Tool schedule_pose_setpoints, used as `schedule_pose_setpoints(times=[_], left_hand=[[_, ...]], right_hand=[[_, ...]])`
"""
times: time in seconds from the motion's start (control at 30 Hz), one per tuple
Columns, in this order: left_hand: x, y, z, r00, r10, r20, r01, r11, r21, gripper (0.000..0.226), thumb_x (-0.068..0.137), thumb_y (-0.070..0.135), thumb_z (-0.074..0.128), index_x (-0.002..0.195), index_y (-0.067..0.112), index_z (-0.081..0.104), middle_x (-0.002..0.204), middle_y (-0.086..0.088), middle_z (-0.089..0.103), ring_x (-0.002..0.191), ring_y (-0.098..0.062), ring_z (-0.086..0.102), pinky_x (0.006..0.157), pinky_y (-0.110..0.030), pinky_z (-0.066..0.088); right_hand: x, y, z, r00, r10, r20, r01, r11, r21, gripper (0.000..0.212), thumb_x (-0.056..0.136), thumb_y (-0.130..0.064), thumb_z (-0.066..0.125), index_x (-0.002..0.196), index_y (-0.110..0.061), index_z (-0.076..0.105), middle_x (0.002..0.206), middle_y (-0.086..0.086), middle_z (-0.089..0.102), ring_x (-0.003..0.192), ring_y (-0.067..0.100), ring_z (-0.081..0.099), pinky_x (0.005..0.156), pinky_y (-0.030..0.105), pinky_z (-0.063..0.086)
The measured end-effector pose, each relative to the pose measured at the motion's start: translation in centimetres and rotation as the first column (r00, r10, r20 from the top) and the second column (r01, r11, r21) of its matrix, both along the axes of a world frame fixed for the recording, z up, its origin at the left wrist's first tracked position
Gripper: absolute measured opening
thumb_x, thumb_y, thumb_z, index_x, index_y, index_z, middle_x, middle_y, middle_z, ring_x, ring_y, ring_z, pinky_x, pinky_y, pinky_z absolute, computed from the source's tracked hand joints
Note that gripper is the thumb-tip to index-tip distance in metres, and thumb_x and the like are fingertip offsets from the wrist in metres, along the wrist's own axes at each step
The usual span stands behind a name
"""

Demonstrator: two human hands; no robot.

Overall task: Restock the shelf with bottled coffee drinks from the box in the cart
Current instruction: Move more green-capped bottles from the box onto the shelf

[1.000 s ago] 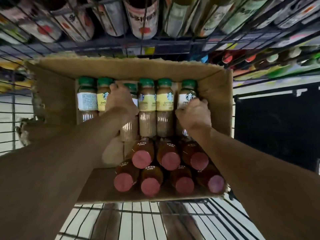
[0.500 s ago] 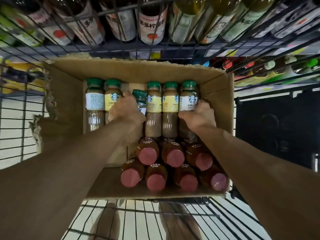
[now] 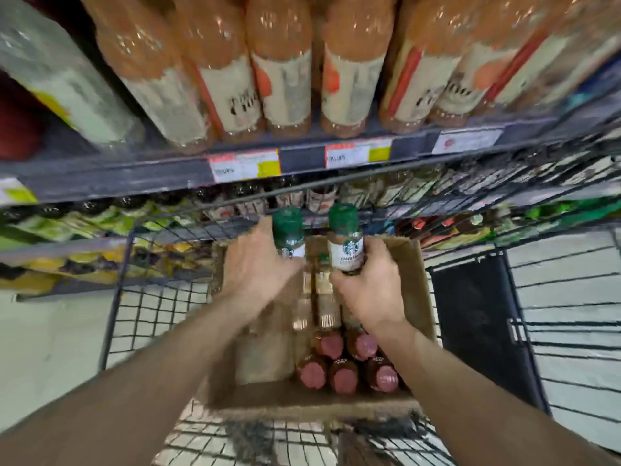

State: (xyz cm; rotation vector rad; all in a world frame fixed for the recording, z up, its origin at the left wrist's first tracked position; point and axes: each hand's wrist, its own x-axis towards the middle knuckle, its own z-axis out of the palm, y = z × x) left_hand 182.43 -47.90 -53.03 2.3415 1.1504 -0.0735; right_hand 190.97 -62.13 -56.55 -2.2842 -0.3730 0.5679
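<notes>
My left hand (image 3: 260, 264) grips a green-capped coffee bottle (image 3: 288, 232) lifted above the cardboard box (image 3: 418, 290). My right hand (image 3: 369, 287) grips a second green-capped coffee bottle (image 3: 346, 243) with a white label, held upright beside the first. Both bottles are clear of the box, just in front of the cart's wire rim. More coffee bottles (image 3: 324, 290) lie inside the box under my hands. Pink-capped bottles (image 3: 342, 376) fill the box's near end.
The box sits in a black wire cart (image 3: 141, 307). A shelf edge with price tags (image 3: 245, 164) runs across above, carrying large orange-drink bottles (image 3: 282, 62). Lower shelves with more bottles (image 3: 369, 193) show behind the cart's rim. A black panel (image 3: 477, 317) stands at the right.
Both hands have lifted a coffee bottle each out of the box, up toward the shelf. My view has tilted up, showing the shelf above.
</notes>
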Motion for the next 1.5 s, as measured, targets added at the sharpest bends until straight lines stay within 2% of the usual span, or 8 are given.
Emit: schedule_pose_setpoints(times=[0.13, 0.23, 0.37, 0.5, 0.8, 1.1, 1.27, 1.5], left_hand=[[-2.2, 1.5, 8.2, 0.983, 0.090, 0.159, -0.084, 0.996, -0.040, 0.051, 0.062, 0.043, 0.082, 0.103, 0.022, 0.058, 0.095, -0.002, 0.069, 0.090, -0.026, 0.063, 0.069, -0.032, 0.047], [-3.1, 2.3, 14.2, 0.963, 0.091, 0.252, -0.077, 0.995, -0.064, 0.046, 0.063, 0.032, 0.085, 0.093, 0.024, 0.052, 0.085, 0.003, 0.062, 0.084, -0.022, 0.059, 0.062, -0.028, 0.037], [-3.6, 4.0, 21.2, 0.942, 0.042, 0.334, -0.037, 0.999, -0.022, 0.053, 0.059, 0.034, 0.086, 0.100, 0.018, 0.057, 0.098, -0.003, 0.068, 0.093, -0.026, 0.062, 0.074, -0.036, 0.051], [-4.0, 5.6, 28.6, 0.903, -0.005, 0.429, -0.013, 0.999, 0.039, 0.051, 0.059, 0.037, 0.086, 0.097, 0.021, 0.056, 0.095, 0.007, 0.065, 0.085, -0.015, 0.059, 0.072, -0.031, 0.048], [-4.4, 7.9, 41.4, 0.813, -0.147, 0.564, 0.015, 0.973, 0.232, 0.047, 0.057, 0.045, 0.082, 0.090, 0.026, 0.054, 0.091, 0.008, 0.061, 0.085, -0.014, 0.058, 0.072, -0.037, 0.050], [-2.7, 11.2, 47.7, 0.704, -0.229, 0.672, 0.058, 0.962, 0.267, 0.042, 0.060, 0.033, 0.084, 0.092, 0.033, 0.057, 0.086, 0.019, 0.063, 0.080, 0.005, 0.060, 0.065, -0.019, 0.049], [-0.8, 13.4, 48.0, 0.713, -0.229, 0.662, 0.020, 0.951, 0.308, 0.045, 0.058, 0.036, 0.083, 0.093, 0.026, 0.056, 0.090, 0.009, 0.061, 0.082, -0.010, 0.061, 0.071, -0.033, 0.053], [1.2, 15.3, 46.3, 0.684, -0.207, 0.700, 0.022, 0.965, 0.263, 0.046, 0.061, 0.030, 0.086, 0.098, 0.027, 0.058, 0.096, 0.011, 0.062, 0.090, -0.011, 0.061, 0.078, -0.032, 0.052]], right_hand=[[-2.4, 1.2, 7.2, 0.998, -0.059, -0.034, 0.064, 0.984, 0.167, 0.051, 0.071, -0.013, 0.076, 0.118, -0.018, 0.055, 0.100, -0.009, 0.062, 0.089, 0.004, 0.055, 0.070, 0.010, 0.034], [-3.9, 2.1, 11.8, 0.995, -0.096, 0.000, 0.093, 0.966, 0.240, 0.059, 0.071, -0.017, 0.077, 0.125, -0.018, 0.054, 0.108, -0.007, 0.064, 0.096, 0.006, 0.057, 0.078, 0.016, 0.039], [-4.4, 3.6, 18.4, 0.988, -0.146, 0.048, 0.121, 0.931, 0.343, 0.053, 0.071, -0.019, 0.076, 0.119, -0.026, 0.055, 0.105, -0.007, 0.066, 0.098, 0.011, 0.063, 0.085, 0.030, 0.050], [-3.8, 5.2, 25.2, 0.981, -0.137, 0.137, 0.067, 0.903, 0.425, 0.057, 0.073, -0.023, 0.077, 0.125, -0.026, 0.053, 0.111, -0.009, 0.063, 0.102, 0.008, 0.060, 0.089, 0.032, 0.050], [-2.3, 9.1, 36.9, 0.931, -0.128, 0.341, -0.086, 0.833, 0.546, 0.058, 0.072, -0.029, 0.077, 0.124, -0.033, 0.051, 0.113, -0.017, 0.060, 0.104, 0.001, 0.059, 0.091, 0.032, 0.052], [-0.2, 14.2, 43.9, 0.881, -0.101, 0.462, -0.215, 0.784, 0.582, 0.061, 0.073, -0.032, 0.076, 0.128, -0.029, 0.050, 0.116, -0.016, 0.060, 0.109, 0.003, 0.057, 0.092, 0.038, 0.053], [0.9, 16.2, 44.6, 0.875, -0.101, 0.473, -0.233, 0.768, 0.597, 0.055, 0.075, -0.030, 0.076, 0.124, -0.031, 0.051, 0.113, -0.016, 0.061, 0.107, 0.000, 0.057, 0.093, 0.035, 0.053], [2.7, 18.3, 44.3, 0.890, -0.082, 0.448, -0.222, 0.781, 0.584, 0.052, 0.078, -0.025, 0.076, 0.123, -0.028, 0.051, 0.111, -0.016, 0.061, 0.104, -0.003, 0.056, 0.089, 0.030, 0.052]])
